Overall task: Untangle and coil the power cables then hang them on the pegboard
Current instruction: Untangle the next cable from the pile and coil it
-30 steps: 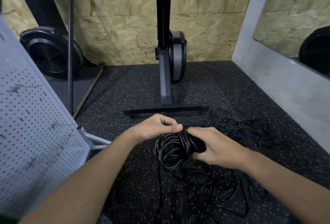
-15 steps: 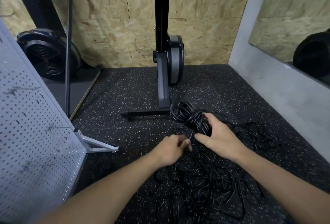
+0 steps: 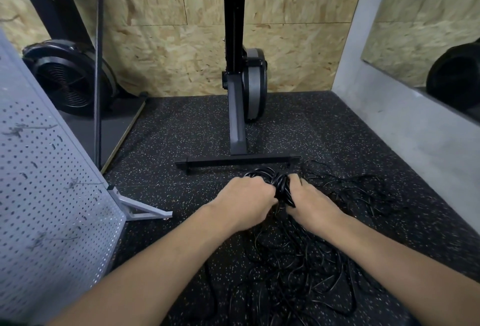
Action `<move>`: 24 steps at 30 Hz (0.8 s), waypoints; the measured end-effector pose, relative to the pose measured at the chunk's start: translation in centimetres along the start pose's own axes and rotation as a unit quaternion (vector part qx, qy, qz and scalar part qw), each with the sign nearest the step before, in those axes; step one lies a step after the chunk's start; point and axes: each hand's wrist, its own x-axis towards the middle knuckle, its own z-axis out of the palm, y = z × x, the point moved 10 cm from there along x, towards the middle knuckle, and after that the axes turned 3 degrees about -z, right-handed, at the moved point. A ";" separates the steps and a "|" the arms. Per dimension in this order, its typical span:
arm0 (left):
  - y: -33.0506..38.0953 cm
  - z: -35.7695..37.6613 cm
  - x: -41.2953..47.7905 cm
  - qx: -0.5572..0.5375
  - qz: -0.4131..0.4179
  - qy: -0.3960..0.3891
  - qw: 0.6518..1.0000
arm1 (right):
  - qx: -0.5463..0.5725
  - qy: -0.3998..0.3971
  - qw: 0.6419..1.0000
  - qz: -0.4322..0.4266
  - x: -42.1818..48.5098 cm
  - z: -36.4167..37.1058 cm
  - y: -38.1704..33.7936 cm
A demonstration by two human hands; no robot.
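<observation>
A coiled bundle of black cable [image 3: 279,185] is held low over the speckled floor, between both hands. My left hand [image 3: 245,199] grips its left side with curled fingers. My right hand [image 3: 309,202] grips its right side. Loose tangled black cable [image 3: 306,260] trails from the bundle and spreads over the floor below and to the right. The grey pegboard [image 3: 46,195] stands tilted at the left on a metal foot, with a few hooks on its face.
A black exercise machine post [image 3: 235,92] with a crossbar base [image 3: 239,162] stands just beyond the hands. A fan wheel [image 3: 70,79] sits at the back left. A grey concrete wall [image 3: 415,131] borders the right.
The left hand moved up from the loose cable to the coil and now grips it. The coil sits lower, pressed between both hands.
</observation>
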 end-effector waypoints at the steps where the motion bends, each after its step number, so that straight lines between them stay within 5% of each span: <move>1: -0.1 -0.2 -0.2 -0.005 -0.003 -0.002 1.000 | -0.012 -0.003 1.000 -0.001 -0.1 0.0 0.1; 6: -1.8 -0.2 -0.4 -0.123 0.005 -0.025 0.992 | -0.067 -0.078 0.994 -0.029 -1.2 1.3 -0.2; 10: -3.3 -0.2 0.1 -0.304 0.014 -0.025 0.952 | -0.105 -0.115 0.983 -0.093 -2.0 1.9 -2.0; 14: -4.2 -0.6 0.3 -0.333 0.028 0.020 0.942 | -0.149 -0.127 0.963 -0.186 -2.9 1.7 -3.4; 24: -11.6 5.7 -0.6 -0.441 -0.143 -0.045 0.885 | 0.103 -0.042 0.951 -0.288 -3.9 -0.9 -5.3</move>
